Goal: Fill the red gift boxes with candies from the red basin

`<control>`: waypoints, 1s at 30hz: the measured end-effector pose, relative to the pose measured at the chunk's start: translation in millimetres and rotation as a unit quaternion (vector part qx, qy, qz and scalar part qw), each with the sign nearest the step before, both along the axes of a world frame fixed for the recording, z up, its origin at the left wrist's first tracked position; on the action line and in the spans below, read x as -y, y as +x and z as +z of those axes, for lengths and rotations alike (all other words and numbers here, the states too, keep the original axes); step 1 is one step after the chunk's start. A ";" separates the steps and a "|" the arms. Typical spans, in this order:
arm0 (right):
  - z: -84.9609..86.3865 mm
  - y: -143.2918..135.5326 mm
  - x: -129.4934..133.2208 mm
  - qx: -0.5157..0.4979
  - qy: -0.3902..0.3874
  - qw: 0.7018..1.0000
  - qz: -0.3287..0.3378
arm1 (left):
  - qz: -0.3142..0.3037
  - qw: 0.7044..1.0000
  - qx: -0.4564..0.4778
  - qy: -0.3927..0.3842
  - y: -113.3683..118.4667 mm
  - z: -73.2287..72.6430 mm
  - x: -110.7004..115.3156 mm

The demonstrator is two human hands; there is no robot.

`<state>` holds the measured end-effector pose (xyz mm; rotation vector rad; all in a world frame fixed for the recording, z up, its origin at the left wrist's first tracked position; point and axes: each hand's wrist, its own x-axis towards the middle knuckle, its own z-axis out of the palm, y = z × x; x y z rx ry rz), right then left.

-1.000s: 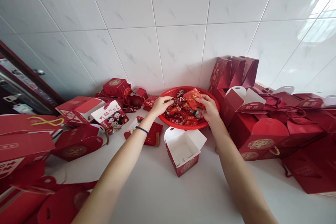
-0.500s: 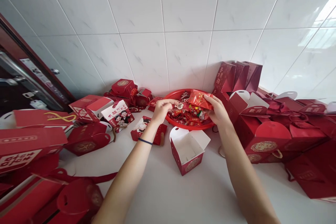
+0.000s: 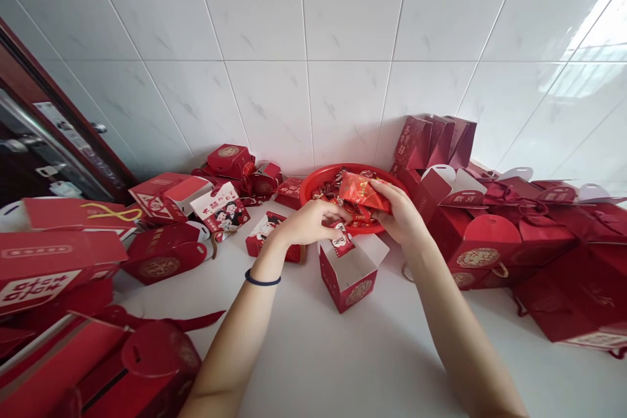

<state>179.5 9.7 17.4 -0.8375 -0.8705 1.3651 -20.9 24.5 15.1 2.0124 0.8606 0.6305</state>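
My left hand (image 3: pixel 313 222) pinches a small red candy packet (image 3: pixel 341 241) with a white label, held over the mouth of an open red gift box (image 3: pixel 347 281). The box is white inside and its flaps stand up. Behind it, a round red basket (image 3: pixel 318 177) holds many small red wrapped pieces. My right hand (image 3: pixel 399 212) is closed on a larger shiny orange-red packet (image 3: pixel 362 192) above the basket's right side. Its fingertips are partly hidden by the packet.
Several red boxes (image 3: pixel 166 255) crowd the left, some with flaps up. A flat box with cartoon figures (image 3: pixel 262 228) lies left of the open box. Stacked red boxes (image 3: pixel 480 241) stand at right. White tiles (image 3: pixel 347 111) rise behind the table (image 3: pixel 353 359).
My left hand has come from the basket toward me, bringing the small packet over the open box. My right hand stays by the basket with the larger packet.
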 end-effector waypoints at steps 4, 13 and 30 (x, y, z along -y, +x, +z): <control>-4.0 -11.3 3.2 0.006 -0.040 0.998 0.052 | -0.017 0.999 -0.045 0.012 -6.2 -0.8 -2.6; -4.6 -17.0 4.0 -0.027 -0.051 0.995 0.075 | -0.047 0.997 -0.054 -0.011 -18.6 0.4 -7.2; 3.6 -13.7 17.6 -0.029 0.002 0.993 0.112 | -0.035 0.995 -0.088 0.008 -20.8 1.9 -7.6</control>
